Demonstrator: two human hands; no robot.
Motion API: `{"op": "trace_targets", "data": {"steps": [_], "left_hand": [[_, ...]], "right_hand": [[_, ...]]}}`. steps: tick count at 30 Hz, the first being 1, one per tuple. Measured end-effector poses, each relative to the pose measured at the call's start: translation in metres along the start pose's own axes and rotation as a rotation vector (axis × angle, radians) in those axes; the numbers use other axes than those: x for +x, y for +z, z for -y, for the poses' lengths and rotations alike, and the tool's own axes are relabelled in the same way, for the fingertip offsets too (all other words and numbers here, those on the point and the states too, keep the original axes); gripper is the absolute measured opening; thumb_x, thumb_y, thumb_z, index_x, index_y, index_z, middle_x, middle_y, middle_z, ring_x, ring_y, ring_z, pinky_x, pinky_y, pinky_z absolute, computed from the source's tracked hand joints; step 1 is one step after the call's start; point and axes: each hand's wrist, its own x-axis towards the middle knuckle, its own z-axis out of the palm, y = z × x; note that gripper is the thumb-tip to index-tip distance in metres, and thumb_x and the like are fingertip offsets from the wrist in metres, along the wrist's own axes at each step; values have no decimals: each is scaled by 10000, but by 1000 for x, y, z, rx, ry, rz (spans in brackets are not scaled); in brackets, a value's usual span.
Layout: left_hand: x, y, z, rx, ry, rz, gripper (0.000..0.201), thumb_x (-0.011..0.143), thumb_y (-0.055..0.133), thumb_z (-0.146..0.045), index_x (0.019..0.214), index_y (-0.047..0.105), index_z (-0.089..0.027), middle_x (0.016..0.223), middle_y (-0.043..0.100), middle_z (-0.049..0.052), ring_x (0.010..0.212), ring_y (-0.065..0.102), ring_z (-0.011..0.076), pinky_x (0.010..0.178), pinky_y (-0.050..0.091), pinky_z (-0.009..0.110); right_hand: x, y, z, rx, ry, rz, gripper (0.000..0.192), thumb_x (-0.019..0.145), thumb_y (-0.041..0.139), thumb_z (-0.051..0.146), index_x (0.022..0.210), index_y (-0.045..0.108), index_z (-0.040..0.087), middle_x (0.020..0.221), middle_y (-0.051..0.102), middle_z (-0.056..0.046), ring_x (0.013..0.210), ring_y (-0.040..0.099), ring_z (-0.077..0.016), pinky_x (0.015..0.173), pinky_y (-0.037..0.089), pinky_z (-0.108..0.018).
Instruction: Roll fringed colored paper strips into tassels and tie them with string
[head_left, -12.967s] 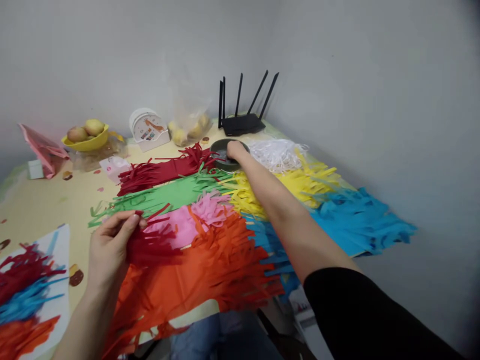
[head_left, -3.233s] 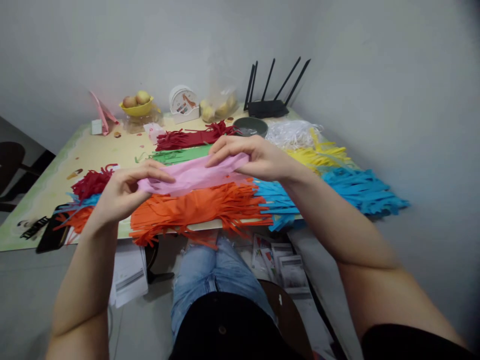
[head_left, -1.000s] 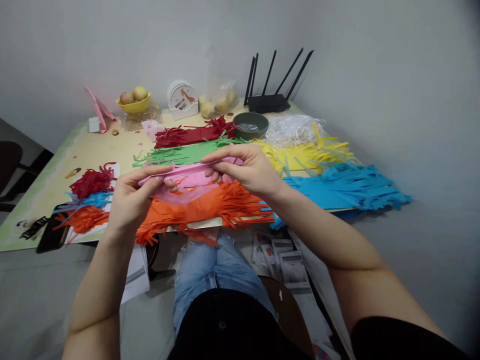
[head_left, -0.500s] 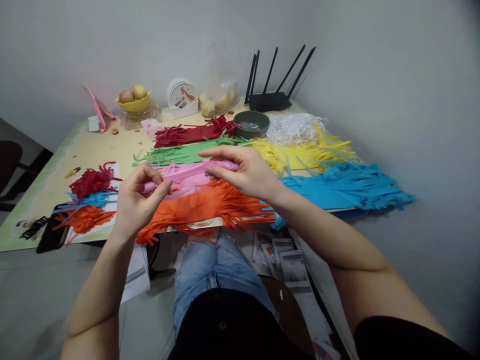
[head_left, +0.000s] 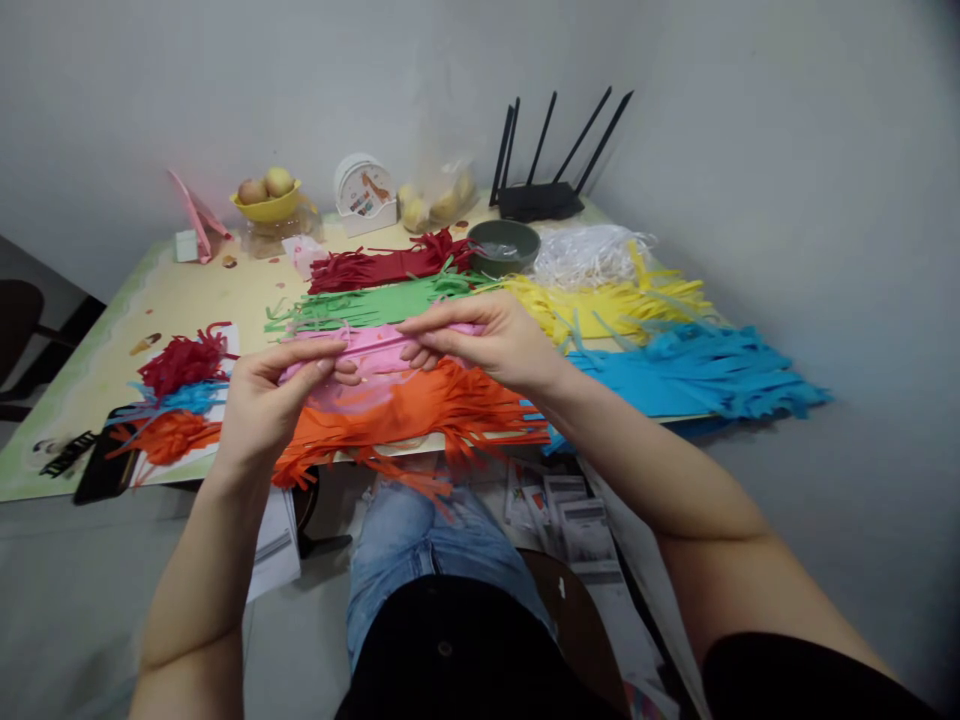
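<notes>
My left hand [head_left: 274,390] and my right hand [head_left: 499,335] stretch a narrow folded strip of pink tissue paper [head_left: 373,348] between them. Each hand pinches it near one end, thumb against fingers, and the strip's ends are partly hidden by the hands. Beneath it lies more pink fringed paper [head_left: 379,378]. Orange fringed paper [head_left: 420,412] is on the near side, some strands hanging over the table edge. Green fringed paper [head_left: 386,302] lies just beyond, with dark red fringed paper [head_left: 397,266] behind that.
Yellow [head_left: 592,305] and blue fringed paper [head_left: 652,378] lie on the right, near white shreds [head_left: 589,255]. A dark bowl [head_left: 480,240] and a black router [head_left: 540,202] stand behind. On the left, dark red [head_left: 180,362] and orange tassels [head_left: 165,437] lie by a phone [head_left: 101,475].
My hands have come closer together and changed their grip, both now pinching with thumb and fingertips. The pink strip between them looks narrower, and orange strands hang lower over the edge.
</notes>
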Motion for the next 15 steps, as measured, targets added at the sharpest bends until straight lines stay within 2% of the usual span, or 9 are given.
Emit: {"op": "trace_targets", "data": {"steps": [5,9,12,15], "left_hand": [[2,4,-3,-83,-39,-3,125,697,820,-263,788,798,-181,730,773,67,680,755,203,648,636,304],[1,4,4,-100,-23,4,80,671,802,-238,714,772,-178,702,759,57,631,729,187,678,638,335],[0,-3,7,-20,12,61,99,736,777,-272,773,780,-180,732,761,67,666,732,199,696,631,346],[2,-10,-1,222,76,209,138,812,749,-320,800,770,-184,847,783,101,855,755,249,817,613,371]], "right_hand": [[5,-6,-3,119,69,33,202,721,856,316,850,819,164,804,795,-58,727,766,-162,714,655,-274],[8,-7,-5,110,91,33,197,677,865,323,772,815,159,769,791,-61,720,769,-181,700,659,-281],[5,-8,-2,-12,12,44,129,726,796,276,774,815,158,761,791,-54,715,766,-174,699,650,-272],[1,-10,4,-264,-122,99,141,763,690,156,810,821,179,792,801,-30,733,762,-148,717,622,-236]]}}
